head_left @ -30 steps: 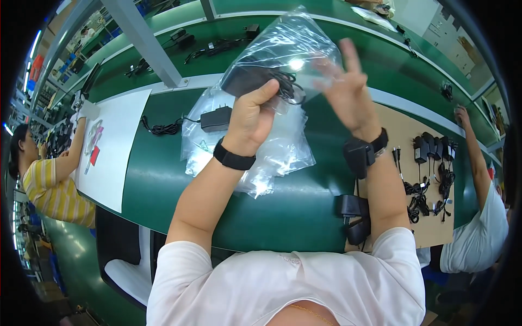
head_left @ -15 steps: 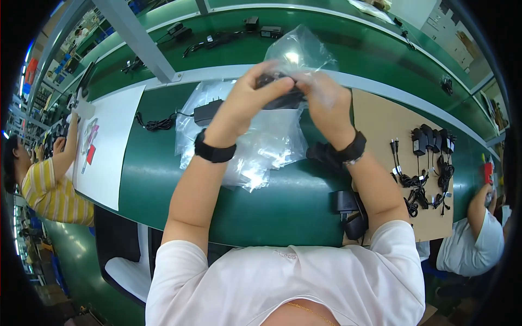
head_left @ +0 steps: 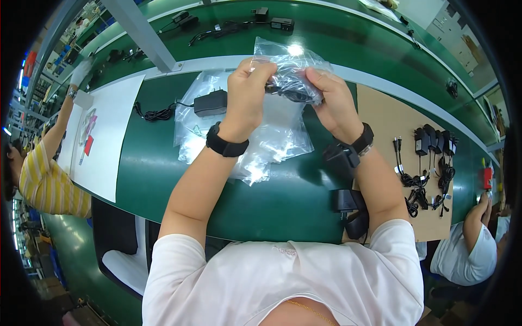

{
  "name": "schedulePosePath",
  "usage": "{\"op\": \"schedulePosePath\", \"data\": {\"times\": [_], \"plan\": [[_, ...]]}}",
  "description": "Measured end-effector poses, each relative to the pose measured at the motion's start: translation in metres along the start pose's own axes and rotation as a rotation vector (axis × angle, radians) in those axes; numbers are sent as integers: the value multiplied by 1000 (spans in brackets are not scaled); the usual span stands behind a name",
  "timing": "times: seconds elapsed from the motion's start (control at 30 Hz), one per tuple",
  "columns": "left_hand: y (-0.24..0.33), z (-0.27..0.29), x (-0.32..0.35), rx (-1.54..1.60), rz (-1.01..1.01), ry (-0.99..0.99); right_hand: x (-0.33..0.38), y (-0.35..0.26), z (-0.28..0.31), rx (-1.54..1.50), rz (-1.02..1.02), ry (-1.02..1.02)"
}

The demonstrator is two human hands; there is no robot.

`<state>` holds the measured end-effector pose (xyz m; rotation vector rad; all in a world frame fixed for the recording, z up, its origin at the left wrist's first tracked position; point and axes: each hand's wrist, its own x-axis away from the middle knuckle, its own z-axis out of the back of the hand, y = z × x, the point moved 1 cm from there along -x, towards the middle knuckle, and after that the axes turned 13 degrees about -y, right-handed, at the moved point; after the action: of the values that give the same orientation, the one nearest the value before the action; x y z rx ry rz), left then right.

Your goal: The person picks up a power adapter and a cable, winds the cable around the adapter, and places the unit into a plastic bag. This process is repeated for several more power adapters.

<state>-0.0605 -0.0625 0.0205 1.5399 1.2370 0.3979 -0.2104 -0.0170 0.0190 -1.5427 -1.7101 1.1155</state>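
Note:
Over the far part of the green table, I hold a clear plastic bag (head_left: 288, 64) between both hands. Dark cable (head_left: 294, 95) shows in or just behind its lower part; how far it sits inside I cannot tell. My left hand (head_left: 248, 91) pinches the bag's left side, and my right hand (head_left: 334, 101) grips its right edge with thumb and fingers. Below them lies a spread of flat clear bags (head_left: 272, 144). A black power adapter (head_left: 210, 103) rests on these, its coiled cord (head_left: 157, 113) to the left. Another black adapter (head_left: 341, 158) is by my right wrist.
More adapters (head_left: 348, 202) lie beside my right forearm. Several adapters with bundled cords (head_left: 429, 140) lie on a brown board (head_left: 380, 114) at right. A white sheet (head_left: 103, 146) covers the table's left. Adapters (head_left: 282, 24) sit beyond the grey rail (head_left: 204, 64). People work on both sides.
The bag has come down and bunched up between my hands, and the right hand has turned. The adapter by my right wrist has shifted right. The person at left has reached farther away.

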Motion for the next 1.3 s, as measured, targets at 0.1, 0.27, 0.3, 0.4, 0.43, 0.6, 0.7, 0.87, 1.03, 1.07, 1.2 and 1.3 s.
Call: {"op": "schedulePosePath", "data": {"times": [0.1, 0.27, 0.3, 0.4, 0.43, 0.6, 0.7, 0.87, 1.03, 1.07, 1.2, 1.3], "plan": [[2, 3, -4, 70, 162, -20, 1, 1, 1, 113, 100, -3], [8, 5, -5, -136, 310, -63, 2, 3, 2, 168, 145, -42], [5, 5, -4, -135, 310, -63, 2, 2, 3, 146, 111, -68], [-5, 9, -3, -171, 155, 1, -2, -2, 6, 151, 75, -52], [-6, 10, -4, -322, 107, 8, -2, -5, 4, 156, 77, -53], [1, 13, -4, -466, 160, -29, -10, -17, -3, 179, -208, -260], [28, 23, -11, -319, 595, -208, -28, -27, 22, 232, -232, -288], [51, 41, -13, -436, 263, 9, -83, -66, 165, 1280, -146, 288], [100, 58, -9, -464, -56, 117, -119, -50, 231, 2150, -607, 423], [109, 61, -7, -446, -118, 148, -129, -47, 221, 2203, -703, 496], [143, 63, -5, -348, -383, 174, -199, -49, 205, 2258, -345, 273], [158, 74, 9, -433, -396, 96, -273, -4, 146, 1972, 344, -110]]}}
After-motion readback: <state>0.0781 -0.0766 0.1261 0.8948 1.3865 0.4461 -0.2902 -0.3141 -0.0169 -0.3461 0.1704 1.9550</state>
